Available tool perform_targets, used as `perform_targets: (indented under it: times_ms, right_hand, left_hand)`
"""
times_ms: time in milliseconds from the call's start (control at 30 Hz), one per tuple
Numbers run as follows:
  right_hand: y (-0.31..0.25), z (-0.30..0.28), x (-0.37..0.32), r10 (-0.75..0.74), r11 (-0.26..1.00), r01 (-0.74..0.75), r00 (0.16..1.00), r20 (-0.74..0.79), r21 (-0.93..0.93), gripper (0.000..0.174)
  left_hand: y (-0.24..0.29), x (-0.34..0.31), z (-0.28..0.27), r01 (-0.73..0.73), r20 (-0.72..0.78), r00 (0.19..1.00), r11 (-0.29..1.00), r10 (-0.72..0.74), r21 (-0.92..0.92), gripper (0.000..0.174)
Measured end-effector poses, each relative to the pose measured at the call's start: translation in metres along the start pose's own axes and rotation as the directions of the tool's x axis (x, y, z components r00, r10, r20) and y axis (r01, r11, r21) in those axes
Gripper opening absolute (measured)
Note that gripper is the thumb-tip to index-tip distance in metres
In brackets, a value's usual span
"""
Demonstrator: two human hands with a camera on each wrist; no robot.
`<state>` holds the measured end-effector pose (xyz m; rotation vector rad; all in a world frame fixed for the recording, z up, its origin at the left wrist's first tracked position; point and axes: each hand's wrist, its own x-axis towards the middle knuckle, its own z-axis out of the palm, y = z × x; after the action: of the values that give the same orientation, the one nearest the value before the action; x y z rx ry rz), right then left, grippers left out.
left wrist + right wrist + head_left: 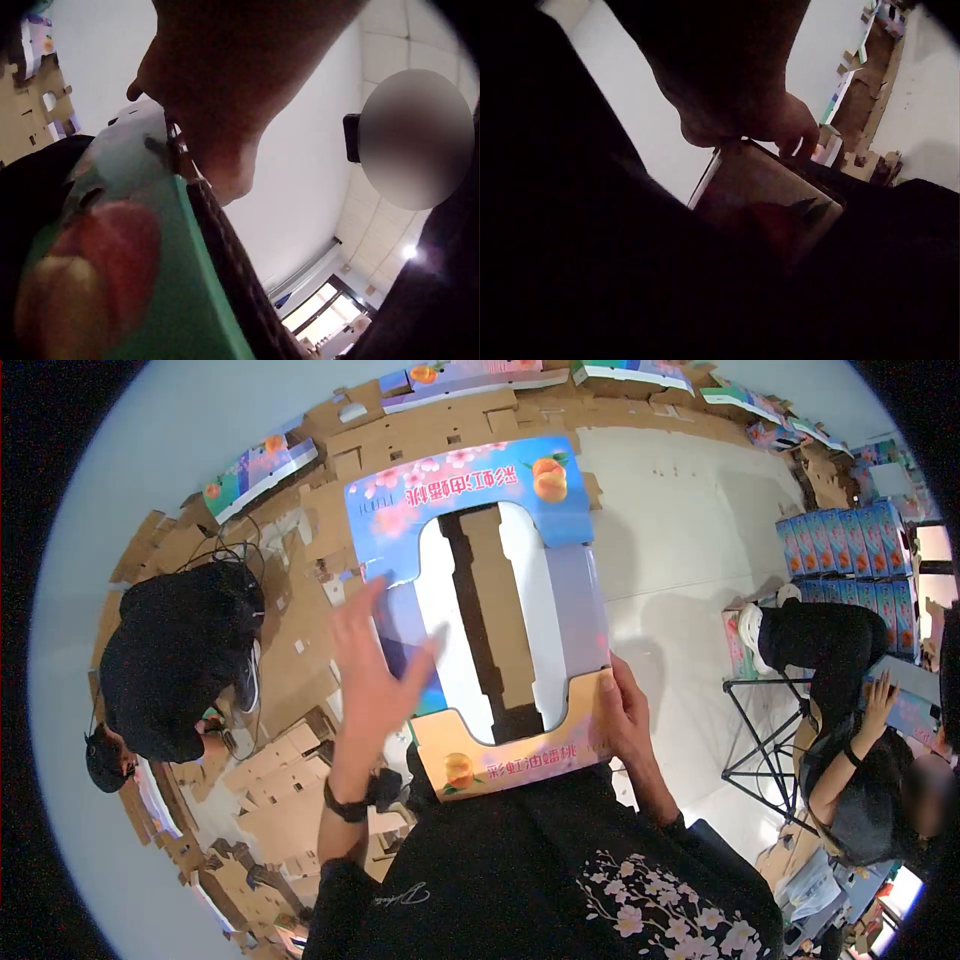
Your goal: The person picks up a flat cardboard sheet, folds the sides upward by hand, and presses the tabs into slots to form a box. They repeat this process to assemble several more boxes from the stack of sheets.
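I hold a flat printed carton blank (480, 490) in front of my chest. It is blue and pink with peach pictures, and a large cut-out in its middle shows brown cardboard behind. My left hand (375, 670) has straight, spread fingers laid against the carton's left panel. My right hand (625, 715) grips the near right corner, thumb on top. In the left wrist view my left hand (225, 90) hovers over the peach-printed carton (112, 277). The right wrist view is dark; there my right hand (735, 82) pinches the edge of the carton (765, 187).
Brown cardboard sheets (300, 690) litter the floor at left, where a person in black (180, 650) crouches. Another person (860, 760) sits at right beside a black folding stand (765, 730). Stacked blue cartons (850, 545) line the right wall. White floor (680, 540) lies ahead.
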<state>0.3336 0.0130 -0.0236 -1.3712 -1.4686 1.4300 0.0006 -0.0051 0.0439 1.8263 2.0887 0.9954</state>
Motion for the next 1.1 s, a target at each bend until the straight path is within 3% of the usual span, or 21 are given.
perform_targets:
  times_ms: [67, 167, 267, 300, 367, 467, 500, 567, 600, 633, 667, 733, 767, 833, 867, 900, 967, 1000, 1033, 1067, 1100]
  right_hand:
    - [-0.003, -0.005, 0.005, -0.025, 0.999, 0.024, 0.999, 0.022, 0.045, 0.045]
    - [-0.004, -0.008, 0.012, -0.096, 0.995, 0.094, 0.993, 0.07, 0.029, 0.043]
    - [-0.008, -0.015, 0.017, -0.164, 0.986, 0.165, 0.983, 0.081, -0.012, 0.041]
    - [-0.009, -0.019, 0.02, -0.142, 0.99, 0.143, 0.986, 0.088, -0.002, 0.041]
    - [-0.017, -0.04, 0.029, -0.14, 0.985, 0.151, 0.983, 0.119, -0.087, 0.044]
    - [-0.045, -0.082, 0.063, -0.31, 0.95, 0.312, 0.947, -0.079, 0.016, 0.069]
    - [-0.07, -0.097, 0.08, -0.496, 0.845, 0.456, 0.864, -0.09, -0.279, 0.071]
    - [-0.112, -0.129, 0.113, -0.555, 0.784, 0.474, 0.824, -0.112, -0.401, 0.075]
    - [-0.14, -0.145, 0.122, -0.432, 0.842, 0.416, 0.901, 0.03, -0.343, 0.076]
    - [-0.168, -0.164, 0.128, -0.299, 0.892, 0.341, 0.938, 0.177, -0.297, 0.077]
    - [-0.18, -0.181, 0.129, -0.162, 0.931, 0.252, 0.934, 0.32, -0.265, 0.078]
    - [-0.162, -0.206, 0.122, -0.121, 0.925, 0.203, 0.958, 0.258, -0.32, 0.078]
    - [-0.147, -0.221, 0.119, -0.106, 0.92, 0.183, 0.967, 0.23, -0.347, 0.078]
    - [-0.08, -0.27, 0.098, -0.104, 0.986, 0.094, 0.992, -0.071, -0.139, 0.066]
    - [-0.042, -0.298, 0.083, -0.015, 0.995, 0.037, 0.971, -0.237, 0.09, 0.056]
    - [0.0, -0.336, 0.06, 0.124, 0.971, -0.056, 0.949, -0.29, 0.232, 0.051]
    - [0.051, -0.339, 0.023, 0.234, 0.886, 0.015, 0.848, -0.475, 0.463, 0.049]
    - [0.089, -0.347, 0.003, 0.219, 0.88, 0.029, 0.862, -0.458, 0.474, 0.046]
    - [0.097, -0.326, -0.021, 0.349, 0.825, -0.057, 0.834, -0.427, 0.562, 0.041]
    - [0.112, -0.295, -0.023, 0.434, 0.759, 0.015, 0.732, -0.525, 0.65, 0.037]
    - [0.174, -0.296, -0.041, 0.479, 0.673, 0.054, 0.728, -0.491, 0.738, 0.039]
  left_hand:
    - [-0.038, 0.031, 0.01, 0.119, -0.168, 0.973, 0.967, -0.159, -0.225, 0.084]
    - [-0.057, 0.09, 0.001, 0.265, -0.117, 0.921, 0.817, -0.372, -0.512, 0.087]
    - [-0.06, 0.099, -0.002, 0.461, 0.297, 0.876, 0.481, -0.38, -0.746, 0.086]
    - [-0.064, 0.099, 0.0, 0.445, 0.27, 0.879, 0.472, -0.392, -0.761, 0.079]
    - [-0.051, 0.101, 0.0, 0.389, 0.228, 0.908, 0.503, -0.353, -0.772, 0.075]
    - [-0.007, 0.111, 0.008, 0.279, 0.202, 0.959, 0.543, -0.199, -0.792, 0.069]
    - [0.009, 0.117, 0.011, 0.263, 0.237, 0.964, 0.528, -0.117, -0.807, 0.069]
    - [0.044, 0.134, 0.025, 0.139, 0.264, 0.96, 0.652, 0.097, -0.745, 0.075]
    - [0.059, 0.142, 0.039, 0.015, 0.225, 0.944, 0.649, 0.241, -0.761, 0.086]
    - [0.082, 0.145, 0.045, 0.099, 0.281, 0.928, 0.563, 0.246, -0.821, 0.1]
    - [0.09, 0.148, 0.054, 0.097, 0.322, 0.91, 0.621, 0.262, -0.778, 0.101]
    - [0.096, 0.155, 0.07, 0.086, 0.401, 0.874, 0.726, 0.274, -0.682, 0.105]
    - [0.087, 0.155, 0.089, -0.01, 0.357, 0.877, 0.754, 0.323, -0.657, 0.099]
    - [0.072, 0.146, 0.087, -0.071, 0.258, 0.916, 0.759, 0.306, -0.647, 0.09]
    - [0.061, 0.14, 0.084, -0.097, 0.217, 0.929, 0.763, 0.3, -0.639, 0.086]
    - [0.045, 0.139, 0.08, -0.056, 0.178, 0.95, 0.7, 0.257, -0.712, 0.065]
    - [0.006, 0.128, 0.06, 0.172, 0.282, 0.958, 0.665, 0.06, -0.727, 0.047]
    - [-0.013, 0.118, 0.056, 0.199, 0.25, 0.968, 0.679, -0.023, -0.707, 0.04]
    - [-0.028, 0.107, 0.058, 0.23, 0.217, 0.97, 0.691, -0.107, -0.685, 0.033]
    - [-0.039, 0.093, 0.061, 0.223, 0.175, 0.974, 0.724, -0.142, -0.653, 0.029]
    - [-0.046, 0.082, 0.064, 0.22, 0.136, 0.975, 0.756, -0.173, -0.617, 0.025]
